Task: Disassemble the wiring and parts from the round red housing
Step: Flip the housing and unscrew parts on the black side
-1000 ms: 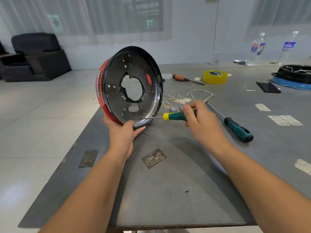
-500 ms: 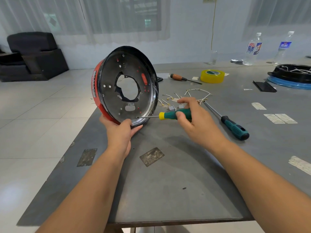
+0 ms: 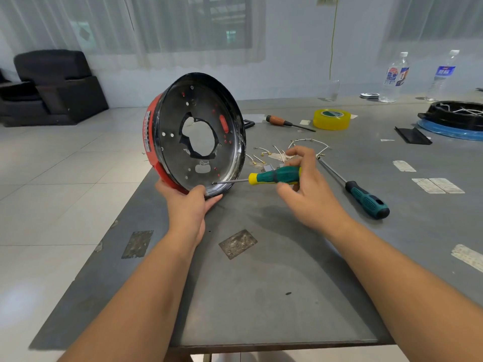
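Observation:
The round red housing (image 3: pixel 151 142) stands on its edge at the table's left side, its dark metal inside with a large centre hole facing me. My left hand (image 3: pixel 187 202) grips its lower rim. My right hand (image 3: pixel 305 184) holds a green and yellow screwdriver (image 3: pixel 271 176) by the handle, thumb and fingers curled round it. The shaft points left and its tip sits at a hole near the bottom of the inner plate. Loose white wires with brass terminals (image 3: pixel 292 150) lie on the table behind my right hand.
A second, longer green-handled screwdriver (image 3: pixel 366 198) lies right of my hand. Further back are an orange-handled screwdriver (image 3: pixel 282 122), a yellow tape roll (image 3: pixel 331 119), two water bottles (image 3: pixel 394 77) and a black round part on a blue base (image 3: pixel 454 118). The grey table (image 3: pixel 261 283) edge is near me.
The housing and screwdriver tip stay in place. My right hand's fingers have shifted on the handle, as in turning it.

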A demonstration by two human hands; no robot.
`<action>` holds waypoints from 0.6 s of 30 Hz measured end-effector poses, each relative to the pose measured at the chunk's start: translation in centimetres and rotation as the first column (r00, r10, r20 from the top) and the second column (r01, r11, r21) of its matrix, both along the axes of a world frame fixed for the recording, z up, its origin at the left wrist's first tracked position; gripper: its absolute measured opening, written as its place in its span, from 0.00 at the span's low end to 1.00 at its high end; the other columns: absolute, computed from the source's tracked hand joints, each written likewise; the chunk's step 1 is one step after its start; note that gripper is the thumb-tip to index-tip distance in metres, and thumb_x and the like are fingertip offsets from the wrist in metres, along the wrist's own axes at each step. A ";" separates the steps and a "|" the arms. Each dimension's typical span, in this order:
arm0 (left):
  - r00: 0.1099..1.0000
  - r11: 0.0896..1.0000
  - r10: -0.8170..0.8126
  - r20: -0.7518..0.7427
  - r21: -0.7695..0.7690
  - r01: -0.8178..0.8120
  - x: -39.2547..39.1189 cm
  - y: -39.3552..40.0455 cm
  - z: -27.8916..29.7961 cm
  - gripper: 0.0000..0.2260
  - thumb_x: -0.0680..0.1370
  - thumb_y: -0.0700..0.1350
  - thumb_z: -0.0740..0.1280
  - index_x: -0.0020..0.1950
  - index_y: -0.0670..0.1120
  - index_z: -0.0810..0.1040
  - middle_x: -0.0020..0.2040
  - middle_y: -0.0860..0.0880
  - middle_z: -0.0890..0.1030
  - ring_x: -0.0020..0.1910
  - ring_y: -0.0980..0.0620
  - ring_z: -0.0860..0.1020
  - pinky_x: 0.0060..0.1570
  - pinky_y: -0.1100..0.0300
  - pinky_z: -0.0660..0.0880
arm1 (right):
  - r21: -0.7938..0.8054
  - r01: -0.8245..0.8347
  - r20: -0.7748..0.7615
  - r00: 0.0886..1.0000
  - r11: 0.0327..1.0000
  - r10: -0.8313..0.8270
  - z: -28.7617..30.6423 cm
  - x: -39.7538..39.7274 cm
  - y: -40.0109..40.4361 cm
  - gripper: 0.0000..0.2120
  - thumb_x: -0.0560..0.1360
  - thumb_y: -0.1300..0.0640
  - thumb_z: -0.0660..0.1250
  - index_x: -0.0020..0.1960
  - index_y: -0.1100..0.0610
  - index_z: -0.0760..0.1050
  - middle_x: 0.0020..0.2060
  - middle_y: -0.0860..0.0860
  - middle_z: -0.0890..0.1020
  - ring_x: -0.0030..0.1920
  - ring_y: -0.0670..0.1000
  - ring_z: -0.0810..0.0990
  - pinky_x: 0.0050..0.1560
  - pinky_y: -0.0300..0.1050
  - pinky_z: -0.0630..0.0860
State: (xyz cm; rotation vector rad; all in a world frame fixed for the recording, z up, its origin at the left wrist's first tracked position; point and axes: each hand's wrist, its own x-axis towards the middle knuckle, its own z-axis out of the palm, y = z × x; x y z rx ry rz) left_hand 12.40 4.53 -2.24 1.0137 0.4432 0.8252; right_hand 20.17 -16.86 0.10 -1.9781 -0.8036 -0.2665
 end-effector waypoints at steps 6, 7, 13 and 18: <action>1.000 1.000 -0.007 -0.006 0.007 0.007 -0.1 -0.1 0.0 0.27 0.77 0.25 0.61 0.64 0.54 0.64 0.68 0.47 0.74 0.62 0.42 0.81 0.47 0.45 0.86 | -0.022 0.103 0.004 0.995 0.994 -0.103 -0.2 0.5 0.2 0.11 0.83 0.42 0.57 0.64 0.39 0.65 0.42 0.48 0.81 0.37 0.45 0.80 0.38 0.42 0.77; 1.000 1.000 -0.008 -0.008 0.007 0.008 -0.1 -0.1 0.1 0.27 0.77 0.25 0.61 0.64 0.54 0.64 0.68 0.47 0.74 0.62 0.42 0.82 0.47 0.45 0.86 | 0.001 0.046 0.010 0.999 0.999 -0.046 -0.1 0.5 0.1 0.13 0.80 0.46 0.60 0.62 0.37 0.64 0.45 0.45 0.79 0.37 0.43 0.78 0.37 0.37 0.74; 1.000 1.000 -0.019 -0.011 0.019 0.019 -0.2 -0.3 0.2 0.28 0.77 0.25 0.60 0.60 0.58 0.65 0.66 0.49 0.75 0.61 0.43 0.81 0.46 0.47 0.86 | -0.017 0.160 0.034 0.987 0.987 -0.159 0.3 0.6 -0.2 0.16 0.82 0.33 0.51 0.63 0.39 0.67 0.37 0.49 0.82 0.39 0.51 0.81 0.42 0.51 0.78; 1.000 1.000 -0.013 -0.015 0.014 0.013 -0.1 -0.3 0.1 0.27 0.76 0.25 0.60 0.61 0.57 0.65 0.65 0.48 0.75 0.61 0.43 0.82 0.46 0.46 0.86 | 0.028 0.039 0.020 0.999 0.999 -0.040 0.5 0.2 -0.3 0.12 0.79 0.48 0.62 0.60 0.37 0.67 0.44 0.45 0.79 0.42 0.45 0.79 0.40 0.35 0.75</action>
